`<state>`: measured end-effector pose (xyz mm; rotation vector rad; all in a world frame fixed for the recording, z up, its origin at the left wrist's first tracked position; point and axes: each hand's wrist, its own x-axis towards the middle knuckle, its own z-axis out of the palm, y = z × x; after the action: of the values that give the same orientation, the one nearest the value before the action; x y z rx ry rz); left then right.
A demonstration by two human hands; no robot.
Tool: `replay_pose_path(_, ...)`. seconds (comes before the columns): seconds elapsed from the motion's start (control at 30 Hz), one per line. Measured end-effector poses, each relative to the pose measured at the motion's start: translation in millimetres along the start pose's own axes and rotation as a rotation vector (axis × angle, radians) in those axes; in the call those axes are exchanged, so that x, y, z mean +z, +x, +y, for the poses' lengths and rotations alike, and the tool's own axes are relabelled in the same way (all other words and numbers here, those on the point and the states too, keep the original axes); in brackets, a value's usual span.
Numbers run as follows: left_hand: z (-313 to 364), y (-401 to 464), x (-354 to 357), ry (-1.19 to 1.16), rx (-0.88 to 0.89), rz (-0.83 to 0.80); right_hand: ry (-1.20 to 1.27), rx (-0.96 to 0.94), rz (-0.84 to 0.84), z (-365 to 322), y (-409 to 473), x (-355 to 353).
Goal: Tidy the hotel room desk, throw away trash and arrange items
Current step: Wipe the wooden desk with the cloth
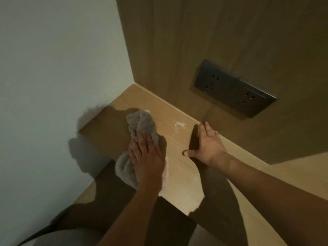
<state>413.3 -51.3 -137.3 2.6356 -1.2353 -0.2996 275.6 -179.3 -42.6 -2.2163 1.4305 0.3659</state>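
At the middle of the desk [179, 174], the left hand [147, 157], fingers straight and close together, pressing flat on a grey cloth [140, 128]. Cloth soft, fluffy and rumpled, bunched into a long uneven wad running from eleven o'clock of the hand, past the fingertips, to seven o'clock under the wrist; paler edge showing at five o'clock beneath the palm. At three o'clock of that hand, apart from it, the right hand [207, 142], spread wide with thumb stretched toward nine o'clock, palm down on the bare desk top, fingertips at the seam where desk meets back panel, holding nothing. Between the two hands, toward twelve o'clock, a small white powdery smear [180, 125] with faint pale streaks trailing off it. Desk top smooth, light wood-grain laminate, matte, with a squared front edge and a sharp corner at nine o'clock against the plain white wall [53, 68]. Behind, at twelve to three o'clock, a darker brown wood-grain panel [213, 32], flat and upright. Set into it at two o'clock of the right hand, a dark rectangular double socket plate [234, 88], smooth, with small round holes.
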Motion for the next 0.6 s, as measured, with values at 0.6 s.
replay_pose_path(0.6, 91.9, 88.8, -5.4, 0.134, 0.452, -0.081, -0.225, 0.369, -0.192, 164.8, -92.6, 17.0)
